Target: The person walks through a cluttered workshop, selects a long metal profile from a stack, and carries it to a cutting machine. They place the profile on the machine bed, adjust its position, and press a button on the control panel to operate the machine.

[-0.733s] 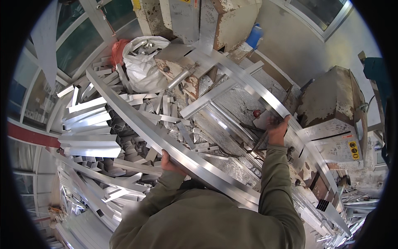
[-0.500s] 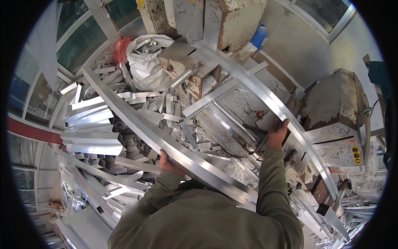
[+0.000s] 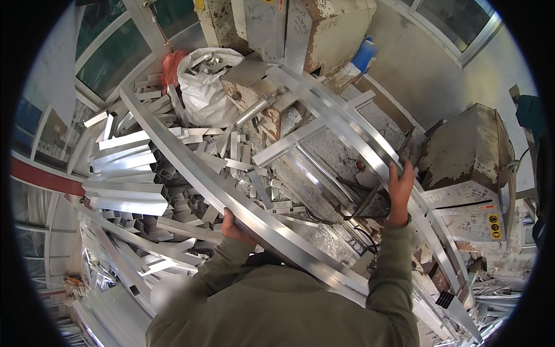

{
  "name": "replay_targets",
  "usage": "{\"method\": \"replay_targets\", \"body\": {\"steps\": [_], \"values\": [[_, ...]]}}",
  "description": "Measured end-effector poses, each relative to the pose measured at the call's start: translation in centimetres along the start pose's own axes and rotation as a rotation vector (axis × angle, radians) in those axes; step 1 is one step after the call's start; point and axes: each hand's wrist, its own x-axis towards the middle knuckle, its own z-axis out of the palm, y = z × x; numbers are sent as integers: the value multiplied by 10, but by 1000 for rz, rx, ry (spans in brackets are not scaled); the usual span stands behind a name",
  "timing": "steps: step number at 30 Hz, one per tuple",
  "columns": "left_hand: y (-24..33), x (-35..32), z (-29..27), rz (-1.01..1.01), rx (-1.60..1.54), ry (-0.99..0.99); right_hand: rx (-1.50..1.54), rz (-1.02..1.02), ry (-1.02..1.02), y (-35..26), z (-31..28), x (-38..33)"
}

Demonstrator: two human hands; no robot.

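Observation:
Held close in front of my body is a long silvery aluminium profile (image 3: pixel 173 156) that runs from the far left toward the lower right. My left hand (image 3: pixel 234 226) is closed around it, thumb on top and the other fingers hidden beneath. To the right, two more long profiles lie roughly side by side with a narrow gap: a nearer bar (image 3: pixel 341 128) and a farther bar (image 3: pixel 370 130). My right hand (image 3: pixel 400 188) reaches over the nearer one. Its fingers are stretched and slightly apart, with the tips at the farther bar; whether they press on it I cannot tell.
Piled aluminium offcuts (image 3: pixel 130 199) fill the left side. Behind them stands a white sack (image 3: pixel 208 95) of scraps beside a red bag (image 3: pixel 171 68). Worn machine housings (image 3: pixel 459 153) stand at right and back. A blue container (image 3: pixel 363 55) is near the wall.
My right hand has shifted slightly rightward and its fingers have spread. Two bars now show apart where a single broad band was visible. My left hand keeps its hold.

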Motion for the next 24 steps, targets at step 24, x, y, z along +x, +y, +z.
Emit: {"method": "replay_targets", "body": {"steps": [24], "values": [[-7, -11, -7, 6, -24, 151, -41, -133, -561, 37, 26, 30]]}}
